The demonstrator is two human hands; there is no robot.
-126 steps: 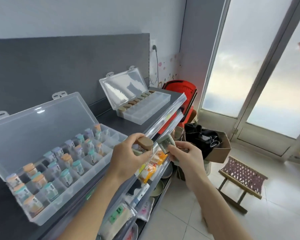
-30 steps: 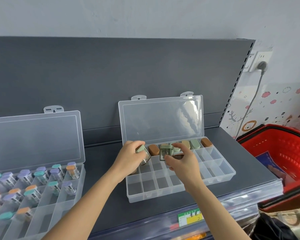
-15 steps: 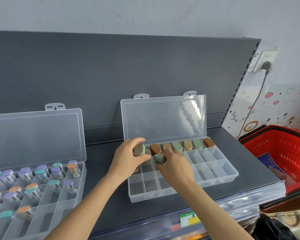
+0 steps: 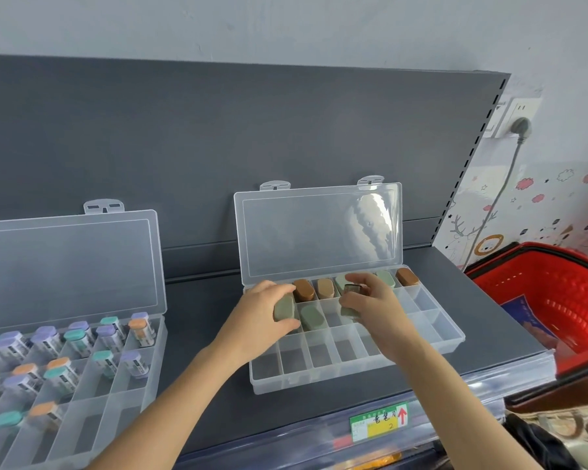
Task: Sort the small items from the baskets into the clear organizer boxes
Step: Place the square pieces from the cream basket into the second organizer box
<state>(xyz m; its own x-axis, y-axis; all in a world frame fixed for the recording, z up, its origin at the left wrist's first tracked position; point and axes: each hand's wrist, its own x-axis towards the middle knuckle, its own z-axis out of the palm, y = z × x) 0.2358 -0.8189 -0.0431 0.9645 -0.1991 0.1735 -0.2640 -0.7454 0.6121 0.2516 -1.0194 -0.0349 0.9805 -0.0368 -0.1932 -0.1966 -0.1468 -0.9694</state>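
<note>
My left hand [image 4: 260, 317] curls round a green piece [image 4: 285, 309] at the left end of the box's [image 4: 319, 378] middle row. My right hand [image 4: 370, 308] pinches a small piece [image 4: 352, 289] between thumb and fingertips, just in front of the back row. The box stands open on the shelf [image 4: 197, 317], nearer its right edge. Another green piece [image 4: 312, 317] lies beside my left thumb. The basket [image 4: 564, 293] sits past the shelf's right edge.
</note>
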